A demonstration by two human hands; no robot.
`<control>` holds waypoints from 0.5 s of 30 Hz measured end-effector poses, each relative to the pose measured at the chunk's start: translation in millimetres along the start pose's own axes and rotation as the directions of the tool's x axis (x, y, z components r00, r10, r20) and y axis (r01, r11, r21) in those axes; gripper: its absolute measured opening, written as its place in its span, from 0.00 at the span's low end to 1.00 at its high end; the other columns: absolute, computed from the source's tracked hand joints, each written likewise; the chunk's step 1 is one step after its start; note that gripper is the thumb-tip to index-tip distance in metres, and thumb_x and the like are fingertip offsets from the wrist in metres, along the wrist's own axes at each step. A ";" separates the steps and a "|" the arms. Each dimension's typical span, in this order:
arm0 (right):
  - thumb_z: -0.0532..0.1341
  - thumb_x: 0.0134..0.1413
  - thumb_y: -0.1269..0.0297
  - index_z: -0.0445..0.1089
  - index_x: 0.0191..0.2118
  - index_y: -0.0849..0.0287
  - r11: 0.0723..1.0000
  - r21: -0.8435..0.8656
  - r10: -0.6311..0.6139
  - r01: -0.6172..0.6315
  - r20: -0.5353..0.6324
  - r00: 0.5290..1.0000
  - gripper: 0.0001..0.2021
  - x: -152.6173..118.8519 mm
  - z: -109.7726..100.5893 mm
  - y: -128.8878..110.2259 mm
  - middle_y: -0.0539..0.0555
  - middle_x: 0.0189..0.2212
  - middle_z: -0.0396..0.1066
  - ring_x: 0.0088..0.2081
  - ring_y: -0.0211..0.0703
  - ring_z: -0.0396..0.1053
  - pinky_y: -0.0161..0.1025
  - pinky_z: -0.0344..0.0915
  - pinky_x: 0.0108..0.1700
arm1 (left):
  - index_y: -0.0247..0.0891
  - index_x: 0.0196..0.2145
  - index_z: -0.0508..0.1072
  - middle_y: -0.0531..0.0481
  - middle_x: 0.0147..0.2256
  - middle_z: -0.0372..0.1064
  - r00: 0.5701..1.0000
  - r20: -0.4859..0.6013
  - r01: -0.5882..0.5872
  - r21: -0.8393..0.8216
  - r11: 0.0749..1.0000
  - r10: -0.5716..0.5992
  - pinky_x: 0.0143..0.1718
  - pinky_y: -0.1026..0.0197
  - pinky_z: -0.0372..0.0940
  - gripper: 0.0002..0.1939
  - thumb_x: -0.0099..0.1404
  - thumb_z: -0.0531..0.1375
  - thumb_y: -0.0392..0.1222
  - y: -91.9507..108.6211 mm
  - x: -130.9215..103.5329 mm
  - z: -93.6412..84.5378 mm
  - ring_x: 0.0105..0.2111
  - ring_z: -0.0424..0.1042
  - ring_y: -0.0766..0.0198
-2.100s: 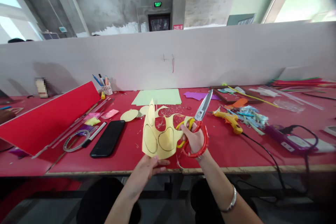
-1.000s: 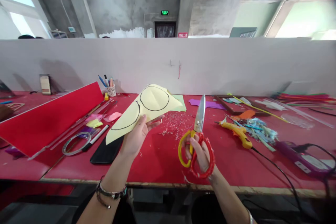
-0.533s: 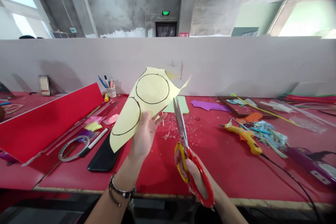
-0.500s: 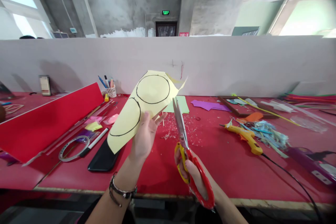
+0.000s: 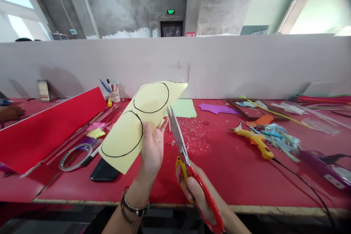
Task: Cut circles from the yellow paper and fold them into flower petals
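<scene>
My left hand [image 5: 153, 148] grips a sheet of pale yellow paper [image 5: 123, 135] by its lower right edge, thumb on the front and the other fingers partly hidden behind. Two black outlined ovals are drawn on the sheet, which is tilted above the table. In my right hand [image 5: 196, 186] is a pair of scissors [image 5: 178, 137] with red and yellow handles, my fingers through the loops. Its blades look nearly closed and point up, close to the paper's right edge. Beneath the raised sheet lies a black phone-like slab [image 5: 104, 171], partly covered.
A yellow glue gun [image 5: 255, 140] with a black cord lies right, beside blue-green strands [image 5: 282, 137]. Green paper [image 5: 184, 108], purple paper [image 5: 218, 109] and white scraps lie ahead. A red board [image 5: 55, 128], a tape roll [image 5: 75, 157] and a pen cup [image 5: 114, 97] stand left. Another person's hand [image 5: 11, 114] shows far left.
The yellow sheet has shifted left and down, with its tip swung away from the scissors. The scissors have moved slightly left and down. Another person's hand has come further into view at left.
</scene>
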State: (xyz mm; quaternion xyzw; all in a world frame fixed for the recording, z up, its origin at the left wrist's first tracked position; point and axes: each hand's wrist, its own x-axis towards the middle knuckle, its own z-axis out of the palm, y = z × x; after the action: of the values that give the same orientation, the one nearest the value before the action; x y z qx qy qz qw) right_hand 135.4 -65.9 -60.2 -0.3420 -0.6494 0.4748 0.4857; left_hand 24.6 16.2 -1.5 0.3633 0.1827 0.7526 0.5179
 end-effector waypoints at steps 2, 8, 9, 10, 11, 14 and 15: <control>0.47 0.59 0.43 0.56 0.30 0.56 1.000 0.019 0.004 -0.004 -0.009 1.000 0.20 0.4 1.7 -0.5 0.47 0.22 0.53 0.22 0.36 0.50 0.34 0.51 0.22 | 0.43 0.55 0.65 0.46 0.53 0.68 0.999 0.006 0.035 -0.014 0.999 -0.034 0.58 0.52 0.57 0.24 0.65 0.50 0.54 -3.7 -3.6 1.5 0.58 0.60 0.57; 0.47 0.60 0.45 0.55 0.31 0.56 0.999 -0.015 -0.040 0.039 -0.049 0.998 0.18 -1.3 1.7 1.2 0.48 0.26 0.55 0.22 0.35 0.50 0.34 0.52 0.23 | 0.44 0.55 0.66 0.48 0.54 0.67 1.000 0.029 0.013 0.003 1.000 -0.013 0.57 0.54 0.59 0.26 0.64 0.50 0.57 -2.1 -10.7 4.6 0.59 0.57 0.56; 0.47 0.60 0.45 0.55 0.32 0.56 0.999 -0.024 -0.039 0.038 -0.047 0.998 0.18 -1.8 1.4 2.1 0.49 0.27 0.55 0.22 0.34 0.50 0.34 0.51 0.22 | 0.45 0.55 0.65 0.47 0.54 0.67 1.000 0.020 -0.011 -0.005 1.000 0.011 0.56 0.54 0.60 0.25 0.65 0.50 0.57 0.1 -10.5 5.4 0.59 0.58 0.55; 0.47 0.60 0.45 0.56 0.32 0.57 0.999 -0.027 -0.033 0.032 -0.047 0.998 0.19 -2.4 1.4 3.2 0.49 0.27 0.55 0.22 0.34 0.50 0.33 0.51 0.22 | 0.45 0.55 0.65 0.47 0.53 0.68 0.999 0.009 -0.033 -0.018 0.999 0.033 0.55 0.53 0.61 0.24 0.65 0.49 0.55 2.4 -10.0 6.2 0.58 0.59 0.56; 0.47 0.59 0.44 0.56 0.32 0.57 0.999 -0.025 -0.021 0.020 -0.044 0.999 0.19 -2.8 1.6 4.4 0.48 0.26 0.54 0.21 0.33 0.49 0.33 0.50 0.21 | 0.47 0.56 0.64 0.48 0.52 0.69 0.999 -0.002 -0.051 -0.032 0.998 0.051 0.54 0.53 0.61 0.23 0.66 0.49 0.54 4.8 -9.2 7.0 0.58 0.60 0.56; 0.48 0.58 0.43 0.56 0.32 0.58 1.000 -0.004 0.007 -0.007 -0.033 0.999 0.20 -3.6 3.3 7.1 0.46 0.23 0.52 0.20 0.32 0.46 0.32 0.47 0.19 | 0.48 0.55 0.65 0.49 0.52 0.70 0.995 -0.045 -0.090 -0.041 0.995 0.088 0.54 0.54 0.62 0.21 0.67 0.49 0.52 9.8 -6.7 8.5 0.56 0.62 0.57; 0.48 0.58 0.43 0.56 0.32 0.58 1.000 0.003 0.012 -0.012 -0.033 0.999 0.20 -3.6 4.1 7.4 0.45 0.22 0.51 0.19 0.32 0.46 0.32 0.46 0.19 | 0.49 0.54 0.66 0.50 0.53 0.68 0.994 -0.057 -0.098 -0.039 0.994 0.096 0.53 0.55 0.62 0.20 0.67 0.49 0.52 10.3 -6.2 8.8 0.57 0.62 0.58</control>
State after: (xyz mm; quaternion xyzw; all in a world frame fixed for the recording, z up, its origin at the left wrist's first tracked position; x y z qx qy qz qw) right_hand 132.4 -68.0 -68.7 -0.3530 -0.6386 0.4726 0.4941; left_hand 25.6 5.5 8.9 0.3402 0.1632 0.7902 0.4830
